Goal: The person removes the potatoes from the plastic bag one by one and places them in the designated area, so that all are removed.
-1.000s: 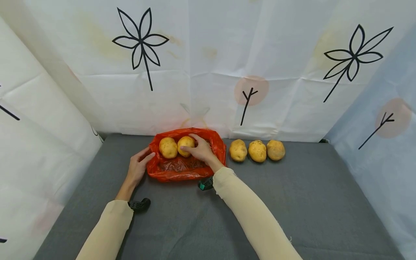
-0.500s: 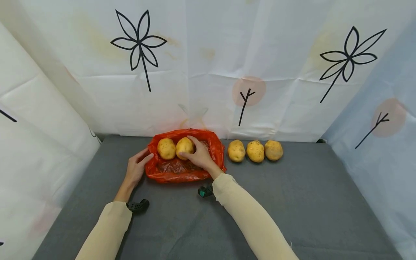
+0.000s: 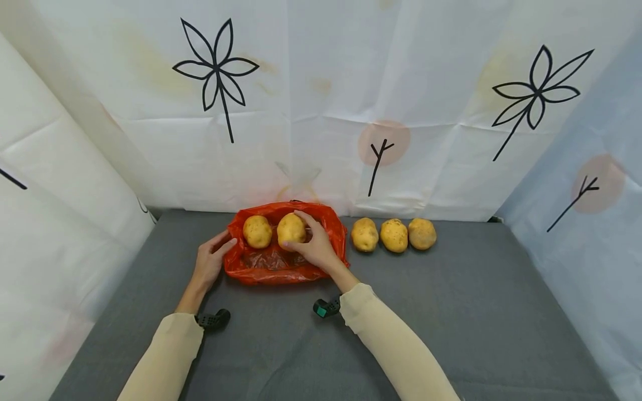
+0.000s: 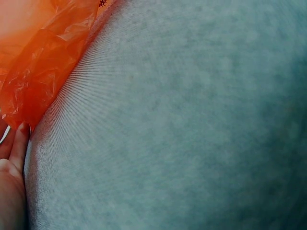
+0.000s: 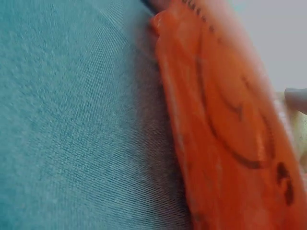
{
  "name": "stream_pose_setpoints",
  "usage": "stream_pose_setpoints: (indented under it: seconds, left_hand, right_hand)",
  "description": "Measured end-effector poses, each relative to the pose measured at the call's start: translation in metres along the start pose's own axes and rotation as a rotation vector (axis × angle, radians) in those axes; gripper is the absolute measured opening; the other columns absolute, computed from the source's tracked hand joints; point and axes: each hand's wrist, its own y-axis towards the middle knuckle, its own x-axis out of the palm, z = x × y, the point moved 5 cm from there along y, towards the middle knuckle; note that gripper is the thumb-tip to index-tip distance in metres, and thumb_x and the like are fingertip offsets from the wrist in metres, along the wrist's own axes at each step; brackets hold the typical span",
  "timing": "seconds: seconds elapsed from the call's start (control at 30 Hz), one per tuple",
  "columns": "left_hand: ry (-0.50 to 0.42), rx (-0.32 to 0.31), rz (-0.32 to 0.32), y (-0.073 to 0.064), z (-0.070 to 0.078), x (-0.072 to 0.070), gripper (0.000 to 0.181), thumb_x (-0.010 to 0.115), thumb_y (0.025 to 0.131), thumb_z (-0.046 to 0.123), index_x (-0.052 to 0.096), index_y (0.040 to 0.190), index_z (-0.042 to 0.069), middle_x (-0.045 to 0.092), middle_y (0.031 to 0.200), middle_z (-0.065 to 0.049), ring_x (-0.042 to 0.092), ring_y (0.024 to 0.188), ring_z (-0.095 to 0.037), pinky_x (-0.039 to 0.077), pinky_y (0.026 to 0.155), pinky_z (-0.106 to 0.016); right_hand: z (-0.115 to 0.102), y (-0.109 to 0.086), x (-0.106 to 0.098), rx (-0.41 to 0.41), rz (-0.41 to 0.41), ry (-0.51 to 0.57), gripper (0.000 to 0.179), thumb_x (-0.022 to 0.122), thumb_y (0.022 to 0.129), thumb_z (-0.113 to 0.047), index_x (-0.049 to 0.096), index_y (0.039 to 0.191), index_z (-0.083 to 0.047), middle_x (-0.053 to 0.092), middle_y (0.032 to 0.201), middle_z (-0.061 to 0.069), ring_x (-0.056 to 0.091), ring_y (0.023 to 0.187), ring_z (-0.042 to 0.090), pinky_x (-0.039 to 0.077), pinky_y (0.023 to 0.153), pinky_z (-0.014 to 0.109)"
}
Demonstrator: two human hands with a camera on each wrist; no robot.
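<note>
A red plastic bag [image 3: 273, 275] lies spread open on the table, its rim rolled outward. Inside it, towards the left, sits one yellow potato [image 3: 258, 231]. My right hand [image 3: 319, 245] holds a second potato [image 3: 291, 230] between thumb and fingers, over the bag's middle. At the left end of the bag, my left hand [image 3: 209, 263] grips the rim with thumb and fingertips. The left wrist view has these fingers [image 4: 18, 146] right at the bag's corner. Dark printed marks show on the bag's outer side [image 5: 230, 120] in the right wrist view.
Three more potatoes stand in a row right of the bag: a near one [image 3: 364, 234], a middle one [image 3: 394, 235] and a browner one [image 3: 422, 233]. Grey cloth covers the table [image 3: 476, 312]. A white printed curtain [image 3: 321, 100] rises behind it and at both sides.
My right hand has shifted a little to the right with its potato, widening the gap to the other potato in the bag. The left hand stays at the rim.
</note>
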Motion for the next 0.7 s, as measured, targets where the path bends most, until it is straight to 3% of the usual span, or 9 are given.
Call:
stream_pose_setpoints:
  seconds: [0.27,0.53,0.7]
  left_hand:
    - [0.000,0.004,0.008,0.001,-0.002,0.000,0.053,0.060,0.104,0.016,0.044,0.149,-0.006,0.045,0.152,-0.024,0.041,0.139,-0.038,0.039,0.091,-0.005]
    - [0.011,0.011,-0.003,-0.001,-0.001,0.001,0.053,0.059,0.104,0.018,0.044,0.149,-0.007,0.045,0.151,-0.026,0.041,0.138,-0.038,0.040,0.092,-0.007]
    - [-0.001,-0.002,0.003,0.006,-0.017,0.000,0.054,0.059,0.104,0.020,0.044,0.150,-0.004,0.045,0.152,-0.022,0.040,0.140,-0.037,0.039,0.095,-0.008]
  right_hand:
    - [-0.013,-0.018,-0.019,-0.056,-0.022,0.095,0.079,0.082,0.088,-0.020,0.041,0.156,-0.022,0.043,0.148,0.006,0.049,0.123,0.029,0.051,0.093,0.044]
    - [-0.024,-0.036,-0.045,-0.118,-0.017,0.188,0.078,0.080,0.088,-0.009,0.042,0.155,-0.018,0.043,0.149,0.005,0.049,0.123,0.029,0.048,0.098,0.049]
    - [-0.024,-0.050,-0.061,-0.133,-0.033,0.228,0.079,0.077,0.090,-0.004,0.038,0.157,-0.012,0.040,0.153,0.006,0.050,0.123,0.029,0.048,0.097,0.049]
